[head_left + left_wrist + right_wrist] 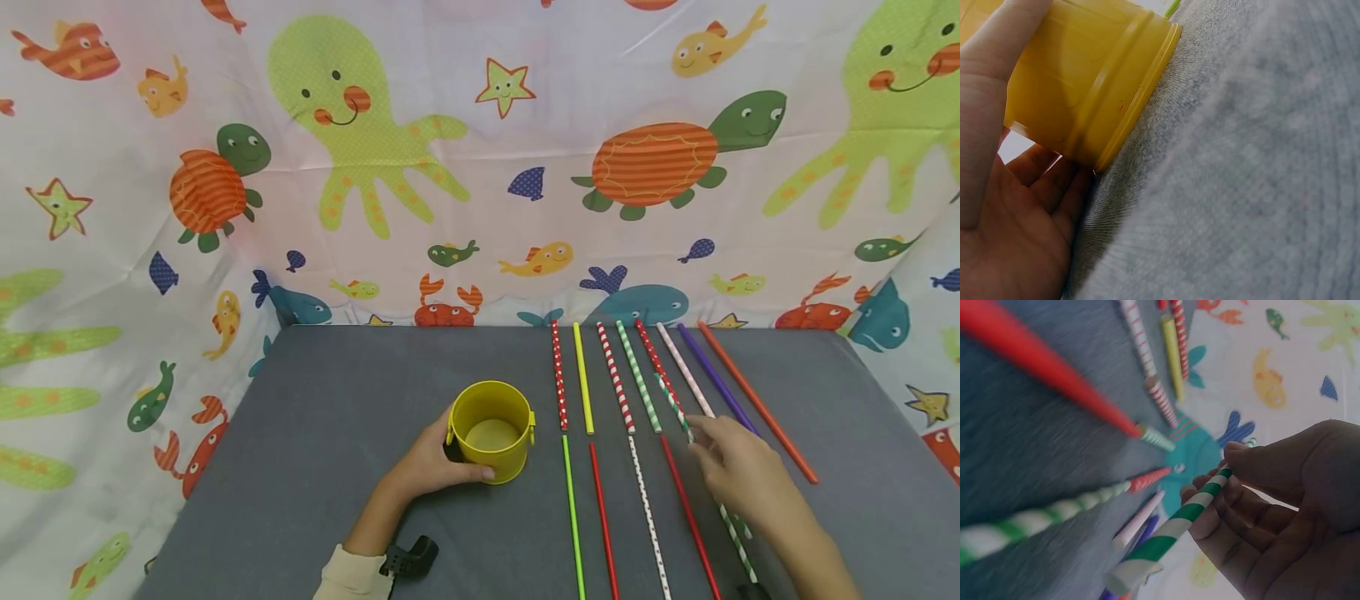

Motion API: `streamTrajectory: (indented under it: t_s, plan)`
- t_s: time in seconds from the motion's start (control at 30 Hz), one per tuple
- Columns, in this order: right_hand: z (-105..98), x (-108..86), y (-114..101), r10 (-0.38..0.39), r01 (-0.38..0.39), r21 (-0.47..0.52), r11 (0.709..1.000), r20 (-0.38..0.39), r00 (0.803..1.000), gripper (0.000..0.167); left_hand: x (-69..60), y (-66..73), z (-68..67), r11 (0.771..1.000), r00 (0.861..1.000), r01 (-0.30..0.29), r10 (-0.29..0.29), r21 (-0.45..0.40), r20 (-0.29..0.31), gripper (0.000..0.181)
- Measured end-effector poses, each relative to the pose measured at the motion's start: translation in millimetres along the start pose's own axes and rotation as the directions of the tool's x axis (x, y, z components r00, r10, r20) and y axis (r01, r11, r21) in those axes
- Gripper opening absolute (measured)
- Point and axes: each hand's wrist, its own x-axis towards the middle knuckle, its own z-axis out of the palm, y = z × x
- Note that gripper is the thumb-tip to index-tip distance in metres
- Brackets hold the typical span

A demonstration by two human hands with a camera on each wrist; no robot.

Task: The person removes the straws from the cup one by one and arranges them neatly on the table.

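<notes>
A small yellow metal bucket (pixel 513 454) stands on the grey cloth, left of the straws. My left hand (pixel 429 462) grips it from the left, the thumb across its front wall. In the left wrist view the bucket (pixel 1094 87) looks tilted, and the fingers (pixel 1054 181) reach behind its base. Over on the right, my right hand (pixel 742 471) pinches a green-and-white striped straw (pixel 1175 528) between thumb and fingers. This straw is above the cloth. Beneath it another green-and-white striped straw (pixel 738 546) lies in line with a red dotted one (pixel 658 362).
Two rows of paper straws lie on the grey table (pixel 337 400), including a yellow straw (pixel 582 379), a light green straw (pixel 573 517), a purple straw (pixel 716 377) and an orange straw (pixel 757 400). A sea-animal print curtain (pixel 450 192) hangs behind and at the sides.
</notes>
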Motion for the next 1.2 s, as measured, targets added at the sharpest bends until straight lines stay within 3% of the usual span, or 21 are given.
streamTrajectory:
  t_s: [0.27,0.5,0.87,1.0,1.2]
  plan:
    - [-2,-17.4,25,0.116,-0.112,-0.039,0.993,0.125,0.985,0.035,-0.4,0.0,1.0,1.000,1.000,0.000,0.000,-0.011,-0.002,0.095]
    - [-4,-35.2,40,0.171,-0.165,-0.046,0.985,0.195,0.966,0.032,-0.8,0.3,0.9,1.000,1.000,-0.015,0.015,-0.005,-0.004,0.095]
    - [-6,-49.9,52,0.252,-0.237,-0.096,0.967,0.192,0.949,0.034,-1.2,0.8,-0.4,0.999,0.999,-0.036,0.036,0.003,-0.004,0.095]
    - [-5,-51.9,55,0.299,-0.282,-0.104,0.954,0.221,0.929,0.036,-0.7,1.5,-0.5,1.000,1.000,-0.028,0.028,-0.004,-0.005,0.096]
    - [-2,-48.2,57,0.397,-0.375,-0.128,0.918,0.287,0.872,0.039,-1.4,1.0,-0.3,1.000,1.000,-0.022,0.022,0.006,-0.010,0.097]
